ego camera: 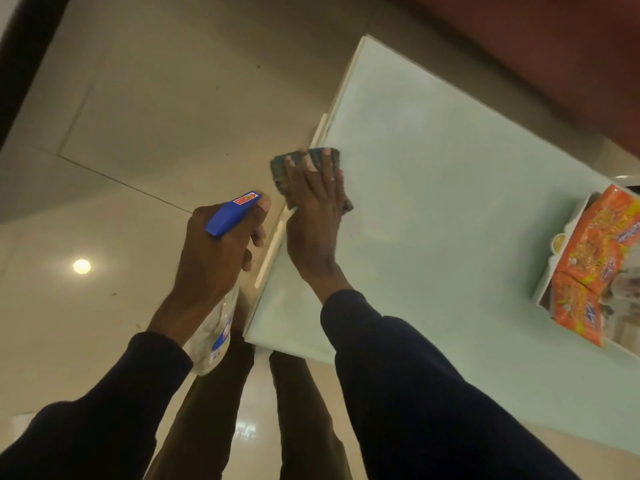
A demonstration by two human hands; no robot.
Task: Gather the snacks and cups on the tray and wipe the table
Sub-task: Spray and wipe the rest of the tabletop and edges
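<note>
Snack packets [588, 258] lie on the white tray [568, 226] at the bench's [433, 174] right side, well apart from the wiping. The right hand [315, 216] presses a green scouring pad [280, 171] flat, fingers straight (to spread pressure, I judge). The left hand [214, 251] grips a spray bottle [230, 213] just off the bench edge, probably kept ready to spray.

Home living area, by evidence of glossy floor tiles [138, 105], low pale-green glass-topped table [433, 174], reddish-brown furniture [554, 46] beside it, tray [542, 287] of orange snack packets [595, 251].

Left hand [221, 247] curled, right hand [313, 220] flat.
</note>
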